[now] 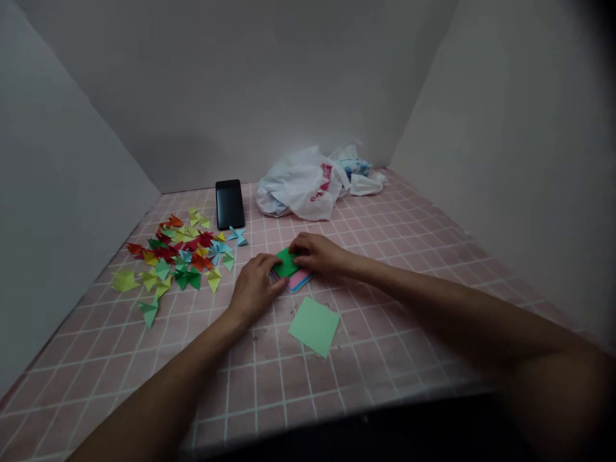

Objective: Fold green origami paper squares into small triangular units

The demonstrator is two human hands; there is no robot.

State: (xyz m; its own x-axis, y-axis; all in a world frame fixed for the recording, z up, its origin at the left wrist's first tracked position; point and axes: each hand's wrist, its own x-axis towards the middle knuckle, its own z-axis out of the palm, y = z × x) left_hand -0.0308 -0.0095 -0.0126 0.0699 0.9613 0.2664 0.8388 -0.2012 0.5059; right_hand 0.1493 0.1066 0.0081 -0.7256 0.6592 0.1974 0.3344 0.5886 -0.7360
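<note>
On the paper stack point(302, 280), the left hand point(255, 283) and right hand point(321, 255) hold green paper point(287, 264) (probably to steady it); before the stack lies a pale sheet point(315, 326).

This looks like a small craft nook — a pink surface point(409, 256) ruled with white grid lines, boxed in by plain pale walls point(269, 77) on three sides. Colourful folded paper pieces point(187, 278), a dark phone point(230, 204) and a crumpled plastic bag point(301, 183) look homely, though whether it is a home or a workroom — I cannot tell.
</note>
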